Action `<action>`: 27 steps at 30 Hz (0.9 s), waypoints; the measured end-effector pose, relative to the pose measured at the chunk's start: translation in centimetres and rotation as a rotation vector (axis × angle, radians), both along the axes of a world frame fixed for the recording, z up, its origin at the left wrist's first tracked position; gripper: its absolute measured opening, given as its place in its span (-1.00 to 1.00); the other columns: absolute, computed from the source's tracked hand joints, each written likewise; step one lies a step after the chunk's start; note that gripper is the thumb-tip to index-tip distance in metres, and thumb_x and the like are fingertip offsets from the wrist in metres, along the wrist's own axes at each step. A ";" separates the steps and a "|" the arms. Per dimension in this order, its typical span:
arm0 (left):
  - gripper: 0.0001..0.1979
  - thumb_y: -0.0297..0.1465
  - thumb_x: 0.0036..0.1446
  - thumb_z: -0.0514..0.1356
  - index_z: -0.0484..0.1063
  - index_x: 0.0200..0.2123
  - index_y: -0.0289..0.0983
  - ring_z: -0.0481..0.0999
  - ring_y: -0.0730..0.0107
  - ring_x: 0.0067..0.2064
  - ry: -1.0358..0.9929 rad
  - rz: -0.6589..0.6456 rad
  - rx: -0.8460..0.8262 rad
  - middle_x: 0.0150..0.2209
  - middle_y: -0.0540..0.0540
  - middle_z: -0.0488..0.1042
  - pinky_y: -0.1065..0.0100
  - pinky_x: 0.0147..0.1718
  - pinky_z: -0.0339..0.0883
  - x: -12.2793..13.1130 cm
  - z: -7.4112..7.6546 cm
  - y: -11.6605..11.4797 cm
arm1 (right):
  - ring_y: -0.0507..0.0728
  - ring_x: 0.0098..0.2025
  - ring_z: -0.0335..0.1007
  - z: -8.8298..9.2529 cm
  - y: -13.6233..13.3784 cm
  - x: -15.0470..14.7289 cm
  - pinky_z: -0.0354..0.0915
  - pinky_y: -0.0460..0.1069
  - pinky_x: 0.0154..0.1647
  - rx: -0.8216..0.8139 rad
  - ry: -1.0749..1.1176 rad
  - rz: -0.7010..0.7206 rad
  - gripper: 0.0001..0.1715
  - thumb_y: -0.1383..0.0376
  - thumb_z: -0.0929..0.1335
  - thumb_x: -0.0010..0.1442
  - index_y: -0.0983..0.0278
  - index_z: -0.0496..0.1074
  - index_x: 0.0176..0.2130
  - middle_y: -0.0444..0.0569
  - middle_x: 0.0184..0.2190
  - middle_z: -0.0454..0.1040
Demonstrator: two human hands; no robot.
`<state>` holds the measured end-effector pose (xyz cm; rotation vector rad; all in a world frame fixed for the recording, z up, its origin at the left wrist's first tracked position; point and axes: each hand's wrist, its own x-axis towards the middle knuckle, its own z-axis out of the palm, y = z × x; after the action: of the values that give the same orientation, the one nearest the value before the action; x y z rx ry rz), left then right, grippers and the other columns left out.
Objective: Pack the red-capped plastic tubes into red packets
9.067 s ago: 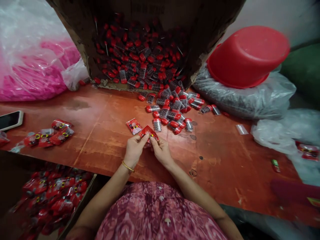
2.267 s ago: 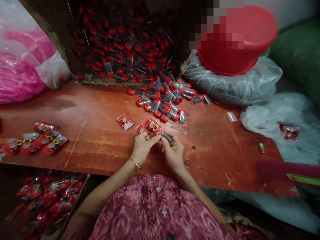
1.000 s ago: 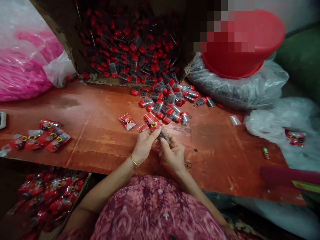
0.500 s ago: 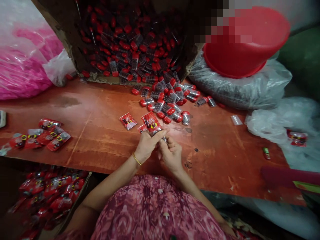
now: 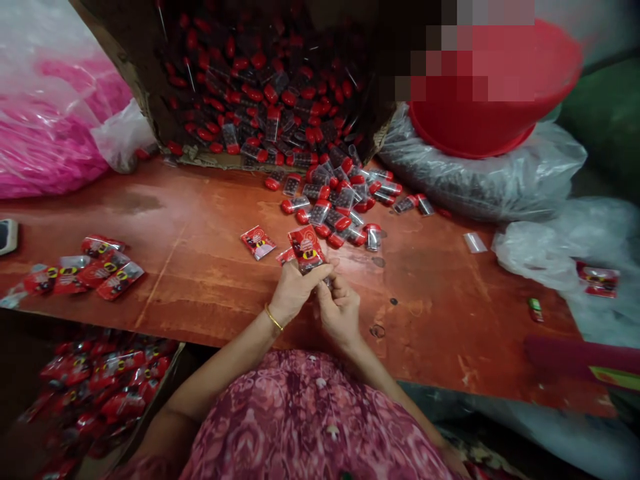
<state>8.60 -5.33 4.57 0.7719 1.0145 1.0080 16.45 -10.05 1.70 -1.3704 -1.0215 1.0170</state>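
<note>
My left hand (image 5: pixel 294 291) grips a small red printed packet (image 5: pixel 307 247) near its lower end, thumb on top. My right hand (image 5: pixel 340 312) has its fingers pinched at that same lower end, touching the left thumb. A bit of shiny transparent plastic shows between the hands; the rest is covered by fingers. Just beyond lie a flat red card (image 5: pixel 258 242) and another red piece partly hidden behind the left hand. Past the hands is a loose pile of small transparent containers (image 5: pixel 320 213) with red caps and dark contents.
A cardboard box (image 5: pixel 145 107) spills capped containers onto the red-brown table (image 5: pixel 200 220). Filled packets (image 5: pixel 100 267) lie at left, above a lower box of packets (image 5: pixel 107 387). A red tub (image 5: pixel 465 127) sits on a plastic sack (image 5: pixel 480 187); pink bags (image 5: pixel 45 140) stand at far left.
The packet has straightened slightly in my left hand. My right fingers have shifted a little, and less of the transparent plastic shows between the hands. The view has moved slightly.
</note>
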 end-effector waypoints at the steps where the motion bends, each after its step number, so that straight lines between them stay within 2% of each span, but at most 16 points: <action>1: -0.77 -0.28 -0.21 0.35 0.46 -0.56 -0.33 0.39 0.48 -0.50 0.021 -0.005 0.007 -0.58 0.01 0.45 0.43 -0.45 0.27 -0.1 -0.1 -0.1 | -0.05 -0.69 0.10 0.0 0.1 0.0 0.08 -0.14 -0.71 -0.013 0.015 0.014 -0.69 0.10 0.28 0.14 0.25 0.35 -0.19 -0.23 -0.65 0.27; 4: -0.74 -0.22 -0.15 0.33 0.48 -0.50 -0.32 0.42 0.46 -0.48 -0.010 0.000 0.037 -0.55 -0.01 0.46 0.42 -0.42 0.29 -0.4 -0.4 -0.2 | -0.06 -0.72 0.07 0.0 0.3 0.3 0.07 -0.14 -0.72 -0.008 0.045 0.063 -0.69 0.09 0.27 0.15 0.25 0.34 -0.20 -0.26 -0.67 0.25; 9: -0.61 -0.08 -0.18 0.31 0.49 -0.43 -0.32 0.47 0.45 -0.41 -0.190 0.110 0.013 -0.48 -0.04 0.51 0.42 -0.36 0.31 -0.5 -0.6 0.7 | -0.08 -0.72 0.09 0.2 -0.1 0.7 0.07 -0.15 -0.70 0.028 0.018 0.078 -0.78 0.13 0.27 0.18 0.24 0.32 -0.30 -0.27 -0.68 0.23; 13: -0.60 -0.11 -0.26 0.36 0.49 -0.45 -0.33 0.49 0.40 -0.41 -0.216 -0.002 -0.040 -0.50 -0.06 0.52 0.41 -0.38 0.33 -0.2 -0.5 1.1 | -0.08 -0.73 0.09 1.2 -0.5 0.6 0.07 -0.14 -0.71 0.017 0.036 0.029 -0.77 0.13 0.28 0.17 0.25 0.33 -0.28 -0.25 -0.65 0.27; 18: -0.64 -0.11 -0.10 0.28 0.50 -0.41 -0.33 0.48 0.44 -0.44 -0.098 -0.030 0.071 -0.49 -0.05 0.52 0.44 -0.41 0.32 -0.3 -0.9 0.7 | -0.07 -0.75 0.12 2.3 0.0 0.8 0.07 -0.14 -0.74 -0.007 0.070 0.007 -0.76 0.14 0.28 0.14 0.26 0.33 -0.28 -0.27 -0.69 0.26; 20: -0.63 -0.10 -0.08 0.27 0.49 -0.42 -0.33 0.49 0.43 -0.41 -0.087 0.004 0.079 -0.47 -0.05 0.53 0.43 -0.37 0.33 -0.2 -0.9 0.4 | -0.07 -0.76 0.12 2.0 0.2 1.2 0.07 -0.15 -0.74 -0.006 0.056 0.014 -0.78 0.15 0.29 0.12 0.25 0.32 -0.30 -0.29 -0.70 0.25; 23: -0.61 -0.08 -0.09 0.27 0.45 -0.45 -0.33 0.51 0.41 -0.40 -0.183 0.102 -0.004 -0.49 -0.04 0.52 0.41 -0.35 0.35 0.4 -0.5 0.5 | -0.09 -0.75 0.11 1.1 0.0 1.8 0.09 -0.16 -0.73 -0.007 0.022 0.020 -0.81 0.17 0.31 0.09 0.25 0.31 -0.36 -0.28 -0.68 0.27; 27: -0.67 -0.14 -0.06 0.27 0.40 -0.44 -0.31 0.54 0.39 -0.36 -0.245 0.265 -0.110 -0.53 -0.02 0.50 0.40 -0.32 0.38 0.7 0.5 1.8 | -0.07 -0.70 0.18 -0.1 -1.1 2.4 0.15 -0.15 -0.67 -0.033 -0.014 0.006 -0.84 0.19 0.29 0.12 0.25 0.31 -0.36 -0.23 -0.63 0.35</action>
<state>9.29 -3.50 5.03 0.4177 0.9649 1.2303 18.89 -11.15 1.64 -1.4038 -1.0235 1.0340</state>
